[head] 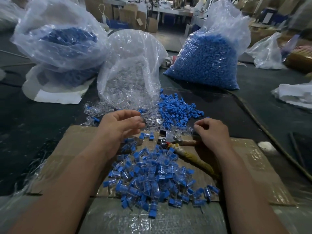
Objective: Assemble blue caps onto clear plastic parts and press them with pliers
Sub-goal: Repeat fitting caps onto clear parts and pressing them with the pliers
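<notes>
Loose blue caps (179, 108) are reading as matt, opaque plastic. The clear parts (108, 108) are showing glossy, transparent plastic. The bags (133, 53) are glinting: thin, crinkled film. On the pliers (168, 138) the head is shining as bare metal, and the handles are looking wrapped in frayed, yellowish cloth. The cardboard (72, 149) is lying matt brown, its taped strips glaring. The table (33, 125) is appearing dark, dull and rough.

Finished parts pile (152, 179) on cardboard (253, 166), pliers (170, 141) behind; loose caps (175, 108) w/ bags (131, 68) beyond.
</notes>
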### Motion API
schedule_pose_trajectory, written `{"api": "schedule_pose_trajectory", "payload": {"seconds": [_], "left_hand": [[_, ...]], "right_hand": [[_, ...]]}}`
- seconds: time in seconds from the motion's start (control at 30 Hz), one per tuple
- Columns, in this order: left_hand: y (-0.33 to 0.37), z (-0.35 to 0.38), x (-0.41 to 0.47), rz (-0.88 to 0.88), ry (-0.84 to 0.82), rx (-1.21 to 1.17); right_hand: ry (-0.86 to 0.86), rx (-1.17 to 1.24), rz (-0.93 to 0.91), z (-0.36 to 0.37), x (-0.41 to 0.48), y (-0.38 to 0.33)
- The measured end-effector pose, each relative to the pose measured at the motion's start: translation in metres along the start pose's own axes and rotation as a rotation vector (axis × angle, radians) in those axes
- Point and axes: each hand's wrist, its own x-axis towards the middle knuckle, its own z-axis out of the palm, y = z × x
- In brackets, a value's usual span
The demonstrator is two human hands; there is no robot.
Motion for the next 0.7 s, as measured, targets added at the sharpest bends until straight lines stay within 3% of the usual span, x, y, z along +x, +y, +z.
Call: {"api": "schedule_pose_trajectory", "payload": {"seconds": [0.2, 0.43, 0.7], "left_hand": [[0.0, 0.003, 0.001, -0.012, 0.051, -0.111], [0.003, 0.004, -0.004, 0.004, -0.006, -0.016], [0.0, 0.008, -0.006, 0.007, -0.052, 0.034]], "right_hand": [[-0.04, 0.013, -0.01, -0.003, -0.004, -0.001], [-0.039, 0.097, -0.051, -0.012, -0.009, -0.012], [-0.207, -0.094, -0.02, -0.01, 0.031, -0.033]]}}
